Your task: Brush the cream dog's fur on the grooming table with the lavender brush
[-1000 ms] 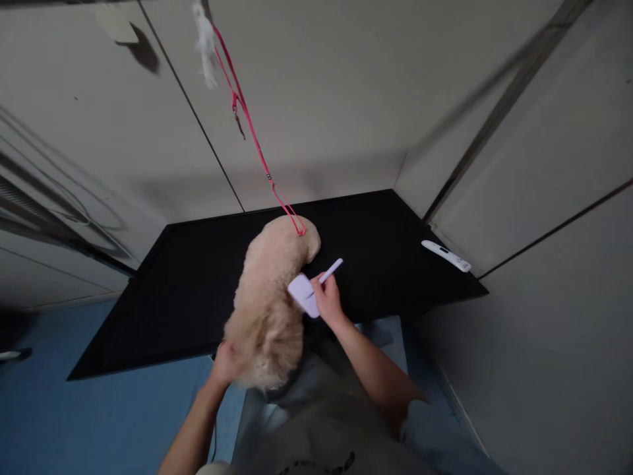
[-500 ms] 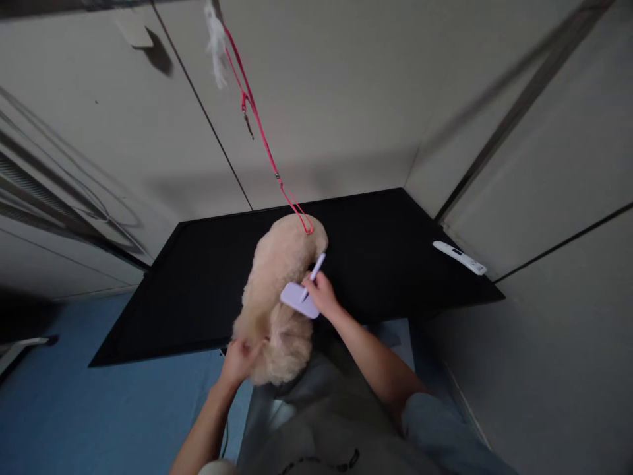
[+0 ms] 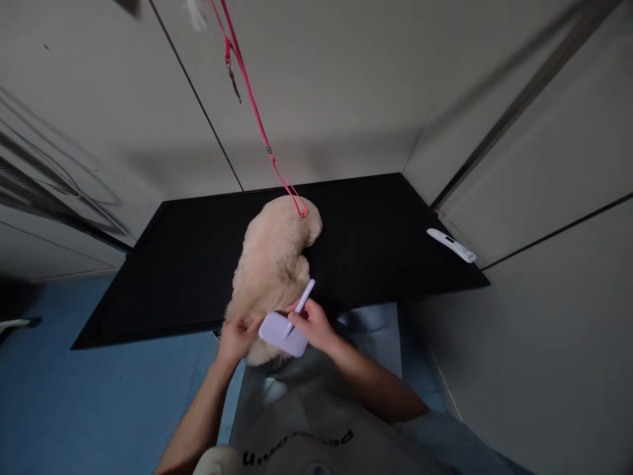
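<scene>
A cream, fluffy-coated dog (image 3: 267, 254) is on a black grooming table (image 3: 370, 244), its rear end at the near edge by my apron. My right hand (image 3: 316, 328) grips the handle of a lavender slicker brush (image 3: 277, 333), whose flat back faces up over the dog's hindquarters; its bristles are hidden. On the left side of the hindquarters, my left hand (image 3: 236, 340) has its fingers closed in the fur. A pink grooming loop (image 3: 257, 119) hangs down to the dog's head end.
White clippers (image 3: 451, 245) lie near the table's right end. Pale wall panels (image 3: 336, 86) stand close behind the table. Hoses and cables (image 3: 49, 168) run along the wall at left, above the blue floor (image 3: 123, 396).
My right hand has brought the brush down and left, from the dog's side to its hindquarters near my left hand. The left hand stays at the fur. The view has shifted slightly.
</scene>
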### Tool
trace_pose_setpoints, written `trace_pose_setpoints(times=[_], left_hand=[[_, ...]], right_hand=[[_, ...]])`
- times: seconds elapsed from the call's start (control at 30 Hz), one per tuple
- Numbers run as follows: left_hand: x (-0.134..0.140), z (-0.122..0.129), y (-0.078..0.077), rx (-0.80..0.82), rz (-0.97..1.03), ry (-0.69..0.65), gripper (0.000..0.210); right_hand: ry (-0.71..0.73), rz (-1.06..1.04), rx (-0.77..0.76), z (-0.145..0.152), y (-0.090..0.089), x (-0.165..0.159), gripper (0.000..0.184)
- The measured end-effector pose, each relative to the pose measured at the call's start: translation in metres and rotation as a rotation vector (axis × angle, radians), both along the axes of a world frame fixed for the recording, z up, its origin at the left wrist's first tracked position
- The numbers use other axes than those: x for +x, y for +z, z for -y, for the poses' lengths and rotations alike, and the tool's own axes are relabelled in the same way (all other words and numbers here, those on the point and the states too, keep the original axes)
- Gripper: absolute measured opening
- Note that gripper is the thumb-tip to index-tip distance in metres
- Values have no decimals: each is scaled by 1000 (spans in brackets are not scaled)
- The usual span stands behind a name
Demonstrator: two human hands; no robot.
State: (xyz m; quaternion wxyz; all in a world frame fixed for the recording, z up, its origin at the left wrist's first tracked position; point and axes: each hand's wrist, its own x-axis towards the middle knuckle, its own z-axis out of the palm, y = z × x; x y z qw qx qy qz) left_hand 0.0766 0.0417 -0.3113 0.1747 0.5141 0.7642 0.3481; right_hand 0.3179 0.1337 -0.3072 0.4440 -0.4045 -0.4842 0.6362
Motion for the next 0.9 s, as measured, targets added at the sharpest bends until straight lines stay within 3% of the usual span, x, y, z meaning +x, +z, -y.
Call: trace_pose_setpoints(times=[0.03, 0.17, 0.23, 0.33, 0.37, 0.43, 0.5, 0.53, 0.6, 0.67, 0.8, 0.9], left_hand=[[2, 1, 1, 8, -12, 6, 49], [8, 4, 5, 18, -55, -26, 48], [10, 5, 6, 13, -111, -57, 47], [9, 5, 8, -47, -231, -94, 43], [8, 6, 9, -70, -297, -89, 42], [11, 5, 15, -68, -467, -99, 35], [21, 1, 22, 24, -642, -221, 23], [29, -2, 26, 75, -709, -333, 20], [49, -12, 33, 111, -797, -550, 31], [69, -22, 38, 42, -858, -604, 46], [82, -38, 40, -89, -817, -497, 38], [68, -43, 31, -49, -604, -348, 23]], right_hand=[[-38, 11, -43, 0, -2, 5, 27], [-466, 28, -68, -7, -1, 28, 31], [-416, -15, -5, -2, -1, 26, 31], [-176, -63, -60, 5, -8, 15, 34], [-188, -63, -102, 4, -13, 16, 36], [-359, -52, -148, -6, -22, 26, 39], [-536, -54, -132, -19, -29, 41, 40], [-553, -63, -122, -25, -32, 46, 40], [-437, -68, -106, -34, -35, 52, 41], [-337, -30, -91, -41, -35, 52, 42], [-430, -13, -25, -49, -23, 55, 37], [-103, -128, -12, -43, -9, 48, 30]])
